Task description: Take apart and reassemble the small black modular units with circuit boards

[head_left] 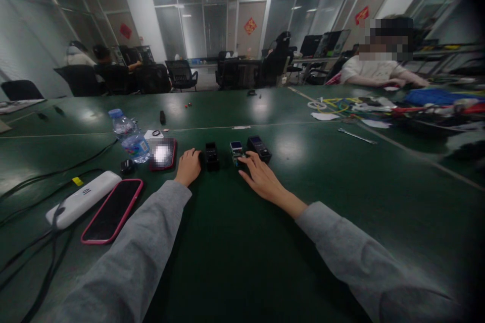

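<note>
Black devices flank the circuit board under the parted right grip; left grip unclear.

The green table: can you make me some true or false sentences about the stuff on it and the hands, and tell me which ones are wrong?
1. The right hand is at the small board with a screen. True.
2. The left hand is holding a black device. False: it is beside it, with a gap between.
3. The pink-edged phone lies next to a long white device. True.
4. The wrench lies between the hands. False: it lies to the right of both.
5. The bottle has a blue cap. True.
</note>
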`<state>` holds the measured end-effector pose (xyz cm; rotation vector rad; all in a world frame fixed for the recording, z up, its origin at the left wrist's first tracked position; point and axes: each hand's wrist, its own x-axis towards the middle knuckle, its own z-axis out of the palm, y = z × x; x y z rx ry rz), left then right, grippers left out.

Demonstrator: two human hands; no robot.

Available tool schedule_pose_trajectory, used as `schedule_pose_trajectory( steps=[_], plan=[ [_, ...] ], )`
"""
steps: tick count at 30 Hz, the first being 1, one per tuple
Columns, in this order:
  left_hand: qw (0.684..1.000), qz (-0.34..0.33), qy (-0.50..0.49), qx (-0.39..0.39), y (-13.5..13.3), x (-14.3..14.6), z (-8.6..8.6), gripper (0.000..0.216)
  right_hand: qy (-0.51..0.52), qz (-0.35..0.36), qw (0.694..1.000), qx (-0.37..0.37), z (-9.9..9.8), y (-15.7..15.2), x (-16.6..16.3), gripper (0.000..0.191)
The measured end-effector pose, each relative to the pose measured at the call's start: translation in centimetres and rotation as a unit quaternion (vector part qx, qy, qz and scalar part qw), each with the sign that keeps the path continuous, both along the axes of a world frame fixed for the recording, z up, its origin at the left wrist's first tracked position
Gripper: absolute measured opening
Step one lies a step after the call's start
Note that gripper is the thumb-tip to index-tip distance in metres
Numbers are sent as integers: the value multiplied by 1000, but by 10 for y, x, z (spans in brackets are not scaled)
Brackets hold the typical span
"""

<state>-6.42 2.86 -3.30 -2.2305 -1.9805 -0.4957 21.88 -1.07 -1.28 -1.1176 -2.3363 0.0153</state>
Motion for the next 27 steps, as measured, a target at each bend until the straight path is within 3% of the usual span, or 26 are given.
schedule_pose_trajectory(
  steps=[27],
  plan=[
    [1000, 2, 3, -3, -1, 1, 3, 40, 2, -30, 1000, 7, -2, 3, 1, 38]
  ],
)
